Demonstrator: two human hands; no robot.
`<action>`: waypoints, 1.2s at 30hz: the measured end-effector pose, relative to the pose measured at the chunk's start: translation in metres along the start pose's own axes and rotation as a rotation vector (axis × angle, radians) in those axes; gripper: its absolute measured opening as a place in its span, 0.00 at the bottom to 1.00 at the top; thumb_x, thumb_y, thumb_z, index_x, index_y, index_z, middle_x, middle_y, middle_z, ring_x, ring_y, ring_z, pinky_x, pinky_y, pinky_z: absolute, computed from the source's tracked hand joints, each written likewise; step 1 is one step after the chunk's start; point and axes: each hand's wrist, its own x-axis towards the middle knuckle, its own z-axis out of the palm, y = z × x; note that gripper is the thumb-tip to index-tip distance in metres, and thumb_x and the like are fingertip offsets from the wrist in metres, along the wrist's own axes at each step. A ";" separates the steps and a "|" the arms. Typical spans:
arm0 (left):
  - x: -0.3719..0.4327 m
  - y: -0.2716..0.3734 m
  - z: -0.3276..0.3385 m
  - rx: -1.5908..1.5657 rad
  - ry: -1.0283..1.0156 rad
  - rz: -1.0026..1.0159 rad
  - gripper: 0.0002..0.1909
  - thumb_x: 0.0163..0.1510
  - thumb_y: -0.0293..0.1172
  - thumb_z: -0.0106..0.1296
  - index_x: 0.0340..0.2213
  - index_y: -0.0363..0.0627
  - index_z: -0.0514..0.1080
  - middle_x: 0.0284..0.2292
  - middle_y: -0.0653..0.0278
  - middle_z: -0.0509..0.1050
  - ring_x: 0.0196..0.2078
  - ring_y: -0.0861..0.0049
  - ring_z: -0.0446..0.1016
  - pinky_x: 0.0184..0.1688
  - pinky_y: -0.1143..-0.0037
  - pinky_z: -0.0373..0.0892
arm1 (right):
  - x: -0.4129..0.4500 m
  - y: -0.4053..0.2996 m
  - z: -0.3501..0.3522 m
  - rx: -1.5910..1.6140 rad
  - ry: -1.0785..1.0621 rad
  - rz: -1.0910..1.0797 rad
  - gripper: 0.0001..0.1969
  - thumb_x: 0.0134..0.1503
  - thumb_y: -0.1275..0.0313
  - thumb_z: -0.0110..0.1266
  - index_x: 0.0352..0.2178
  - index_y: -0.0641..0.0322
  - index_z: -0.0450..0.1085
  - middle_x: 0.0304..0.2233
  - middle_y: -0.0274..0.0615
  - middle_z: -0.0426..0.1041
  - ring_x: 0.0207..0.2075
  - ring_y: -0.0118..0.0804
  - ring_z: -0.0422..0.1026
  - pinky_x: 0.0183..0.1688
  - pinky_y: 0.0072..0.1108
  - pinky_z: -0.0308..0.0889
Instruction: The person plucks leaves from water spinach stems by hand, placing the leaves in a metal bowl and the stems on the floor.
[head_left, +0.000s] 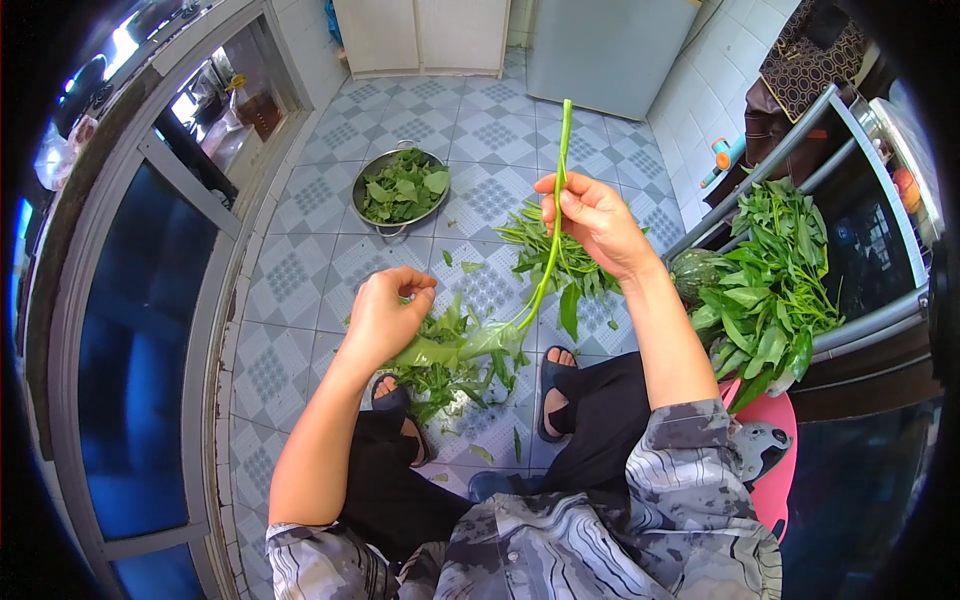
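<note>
A long green leafy stem (556, 244), probably water spinach, stands nearly upright between the thumb and fingers of my right hand (596, 221). Its lower end curves left into blurred leaves (491, 341). My left hand (386, 315) is over the floor, left of those leaves, with fingers curled towards the thumb; whether it pinches a leaf is hidden. Below it, a pile of loose leaves (442, 394) lies on the floor between my sandalled feet. A bundle of stems (529, 236) lies on the floor beneath my right hand.
On the tiled floor, a metal two-handled pan (355, 196) holds picked leaves. At right, leafy greens (765, 300) and a green squash (694, 271) rest beside a metal rack (874, 326), above a pink plastic item (772, 457). A glazed partition (142, 352) runs along the left.
</note>
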 end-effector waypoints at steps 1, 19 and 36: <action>0.000 -0.002 0.000 -0.001 -0.002 0.000 0.11 0.43 0.28 0.51 0.29 0.34 0.72 0.26 0.54 0.74 0.30 0.69 0.73 0.35 0.74 0.67 | -0.001 0.000 0.000 0.000 0.002 0.001 0.12 0.57 0.71 0.42 0.40 0.64 0.65 0.29 0.32 0.68 0.33 0.25 0.67 0.39 0.17 0.63; 0.001 0.001 0.000 -0.098 -0.183 0.016 0.11 0.49 0.29 0.49 0.31 0.32 0.71 0.25 0.64 0.73 0.30 0.83 0.69 0.35 0.80 0.65 | -0.001 -0.001 0.011 0.135 0.135 0.148 0.11 0.53 0.70 0.47 0.36 0.65 0.66 0.29 0.42 0.72 0.28 0.26 0.70 0.28 0.15 0.66; 0.001 0.004 0.007 -0.734 -0.527 -0.233 0.11 0.53 0.35 0.47 0.29 0.38 0.71 0.26 0.66 0.72 0.30 0.82 0.68 0.38 0.81 0.63 | -0.004 0.009 0.006 0.369 0.478 0.202 0.09 0.51 0.74 0.50 0.31 0.72 0.66 0.31 0.51 0.71 0.29 0.34 0.72 0.31 0.18 0.72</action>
